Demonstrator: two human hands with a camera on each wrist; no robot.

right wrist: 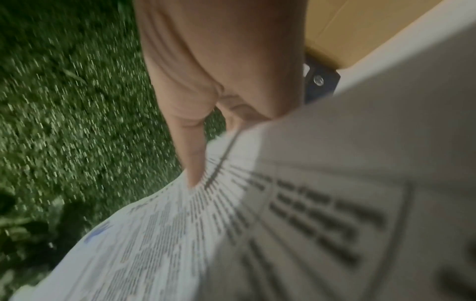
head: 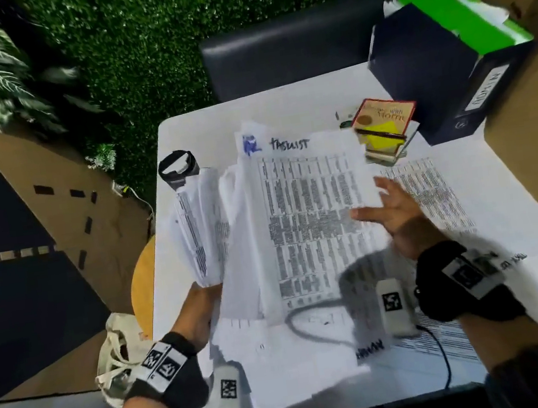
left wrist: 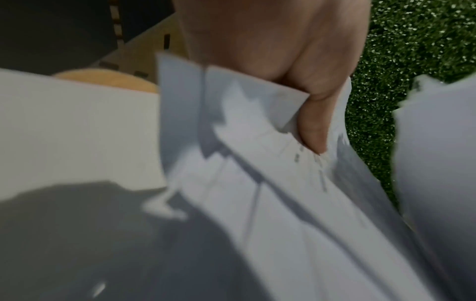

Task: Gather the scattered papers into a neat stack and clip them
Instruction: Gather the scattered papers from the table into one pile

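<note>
papers: a loose, uneven bundle of printed sheets (head: 295,207) raised off the white table (head: 509,204), top sheet hand-lettered "tasklist"; more sheets lie flat on the table under and to the right of it.
left hand: the left hand (head: 202,303) grips the bundle's near left edge, thumb curled over the sheets; the left wrist view shows the thumb (left wrist: 313,122) pressed into the fanned corners.
right hand: the right hand (head: 397,213) is spread open, fingers straight, palm against the bundle's right edge; in the right wrist view one fingertip (right wrist: 193,163) touches the printed sheet.
clip: none can be made out anywhere on the table.
edges and room: the table's left edge lies just left of the bundle; a black cup (head: 178,168) stands at that edge, touching or just behind the sheets. a small book stack with a yellow note (head: 385,128) sits just beyond the bundle's far right corner, a dark binder (head: 444,82) behind it, cardboard (head: 532,118) along the right side.
hard to see: all views are motion-blurred; printed text is unreadable; the left fingers are hidden under the paper.
</note>
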